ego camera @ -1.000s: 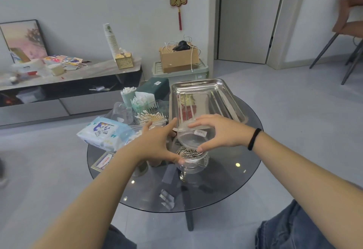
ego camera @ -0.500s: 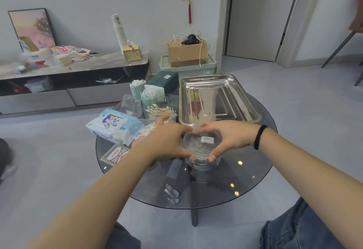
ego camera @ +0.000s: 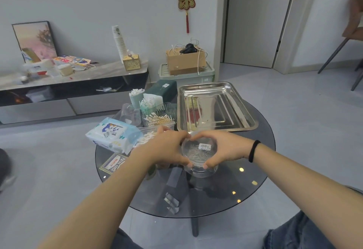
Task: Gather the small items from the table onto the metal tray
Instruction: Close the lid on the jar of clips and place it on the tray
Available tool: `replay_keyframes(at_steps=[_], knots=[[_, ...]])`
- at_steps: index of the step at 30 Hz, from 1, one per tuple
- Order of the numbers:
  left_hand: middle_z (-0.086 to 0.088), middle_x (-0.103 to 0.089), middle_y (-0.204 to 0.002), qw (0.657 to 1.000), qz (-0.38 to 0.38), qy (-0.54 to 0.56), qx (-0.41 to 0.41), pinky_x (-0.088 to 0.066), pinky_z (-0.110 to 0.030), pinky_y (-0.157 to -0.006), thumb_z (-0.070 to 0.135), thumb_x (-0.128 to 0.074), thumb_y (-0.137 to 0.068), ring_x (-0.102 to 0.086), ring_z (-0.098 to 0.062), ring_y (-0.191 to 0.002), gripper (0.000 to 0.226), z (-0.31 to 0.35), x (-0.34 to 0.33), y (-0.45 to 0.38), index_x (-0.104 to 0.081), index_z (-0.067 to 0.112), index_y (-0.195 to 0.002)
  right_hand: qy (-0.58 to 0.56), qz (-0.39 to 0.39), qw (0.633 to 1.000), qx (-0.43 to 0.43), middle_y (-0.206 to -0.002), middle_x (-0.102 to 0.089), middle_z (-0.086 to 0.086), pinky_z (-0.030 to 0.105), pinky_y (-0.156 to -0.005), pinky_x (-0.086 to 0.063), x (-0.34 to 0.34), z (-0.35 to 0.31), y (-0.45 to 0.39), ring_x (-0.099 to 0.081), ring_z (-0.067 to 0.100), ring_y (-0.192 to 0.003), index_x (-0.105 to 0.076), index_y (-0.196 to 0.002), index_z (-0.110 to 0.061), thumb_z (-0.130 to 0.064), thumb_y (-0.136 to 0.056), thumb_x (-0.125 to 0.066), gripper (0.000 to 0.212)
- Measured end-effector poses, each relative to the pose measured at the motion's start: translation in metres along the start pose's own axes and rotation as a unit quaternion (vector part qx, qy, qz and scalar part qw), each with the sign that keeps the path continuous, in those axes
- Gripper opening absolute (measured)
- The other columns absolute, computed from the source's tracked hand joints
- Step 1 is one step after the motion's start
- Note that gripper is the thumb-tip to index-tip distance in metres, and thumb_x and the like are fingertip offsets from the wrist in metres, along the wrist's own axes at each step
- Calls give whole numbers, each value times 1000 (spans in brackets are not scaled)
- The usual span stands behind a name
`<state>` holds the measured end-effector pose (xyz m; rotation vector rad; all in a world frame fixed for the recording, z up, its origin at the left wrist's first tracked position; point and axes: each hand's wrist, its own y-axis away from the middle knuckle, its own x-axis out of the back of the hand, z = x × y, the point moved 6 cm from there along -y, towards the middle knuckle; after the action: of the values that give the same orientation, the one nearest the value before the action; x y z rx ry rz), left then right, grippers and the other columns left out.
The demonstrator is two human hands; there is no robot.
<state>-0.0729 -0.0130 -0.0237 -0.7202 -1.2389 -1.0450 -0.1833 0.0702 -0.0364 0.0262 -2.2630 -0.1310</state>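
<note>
A clear round plastic jar [ego camera: 199, 153] of small metal clips stands on the dark round glass table [ego camera: 225, 195]. Its lid, with a small white label, is on top. My left hand [ego camera: 167, 149] wraps its left side and my right hand [ego camera: 223, 147] wraps its right side, thumbs near the front. Just behind the jar lies the bare metal tray [ego camera: 245, 119]. Left of it are a pack of wet wipes [ego camera: 113, 133], a deck of playing cards [ego camera: 112, 163], clear boxes of cotton swabs [ego camera: 157, 119] and a green cup of swabs [ego camera: 136, 95].
A dark green tissue box [ego camera: 162, 91] stands behind the swab boxes. Beyond the table are a low TV cabinet [ego camera: 59, 89] at the left, a cardboard box [ego camera: 185, 61] on a green bin, and a chair [ego camera: 353, 38] at the far right. My knees frame the table's near edge.
The lid, held above the jar by my right hand a second ago, now sits on the jar. Both hands have closed around it. The camera has tilted so the table sits lower.
</note>
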Motion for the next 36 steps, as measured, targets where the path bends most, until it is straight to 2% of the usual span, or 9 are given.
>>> replay_keyframes(at_steps=[6,8,10,12,16,21,27,32,36], knots=[[15,-43,-138,976,78,201,-26,-29,-24,-106,47,-78,-67,-42,-6,-127,104,3,22,-1,-17,26,-149,-73,59,996,-3,-137,-46,-9,41,-108,-35,42,-5,8,-42,12,-126,-45,-128,-42,-35,-63,-80,74],[22,-35,-143,946,72,314,-49,-29,-19,-106,43,-82,-63,-39,0,-131,105,9,24,-3,-20,29,-148,-113,76,991,18,-139,-45,-10,43,-110,-32,60,-13,10,-40,11,-129,-47,-127,-44,-45,-61,-80,74],[11,-46,-143,903,73,418,-66,-33,-27,-111,23,-85,-64,-44,-4,-131,97,14,20,-7,-29,24,-143,-128,81,988,31,-140,-45,-12,41,-111,-31,68,-19,10,-39,9,-131,-48,-126,-47,-54,-57,-76,74],[7,-56,-134,882,99,459,-45,-38,-36,-109,21,-87,-61,-52,-5,-124,91,13,18,-9,-38,23,-138,-122,90,988,20,-139,-46,-14,37,-110,-33,70,-20,8,-41,7,-129,-47,-125,-50,-58,-57,-72,73],[17,-62,-120,887,169,430,-5,-45,-17,-93,36,-88,-55,-57,5,-111,87,8,17,-12,-46,29,-131,-94,137,986,-13,-138,-50,-13,28,-104,-33,70,-15,5,-43,7,-127,-51,-124,-47,-63,-57,-67,70],[21,-58,-120,898,221,381,7,-43,-4,-84,42,-87,-53,-54,11,-109,92,13,17,-10,-41,32,-132,-79,187,979,-29,-141,-48,-8,38,-108,-35,63,-16,2,-43,12,-128,-50,-128,-41,-75,-49,-61,87],[17,-59,-125,915,129,382,-23,-42,-18,-96,34,-87,-58,-55,5,-114,94,16,20,-16,-39,30,-138,-115,64,991,-5,-151,-30,-12,26,-107,-25,66,-19,1,-27,9,-137,-34,-138,-42,-53,-66,-67,80],[35,-55,-106,916,154,370,-18,-36,7,-73,33,-86,-60,-48,30,-95,82,18,17,-14,-39,39,-127,-126,101,987,-10,-147,-40,-9,33,-110,-27,65,-18,-2,-33,12,-136,-46,-129,-46,-49,-65,-71,68],[27,-59,-113,922,151,356,-3,-43,-10,-86,44,-85,-56,-54,14,-105,86,17,13,-16,-40,38,-128,-112,125,986,-25,-144,-44,-7,33,-104,-32,64,-15,-4,-38,15,-132,-49,-127,-45,-52,-66,-71,65]])
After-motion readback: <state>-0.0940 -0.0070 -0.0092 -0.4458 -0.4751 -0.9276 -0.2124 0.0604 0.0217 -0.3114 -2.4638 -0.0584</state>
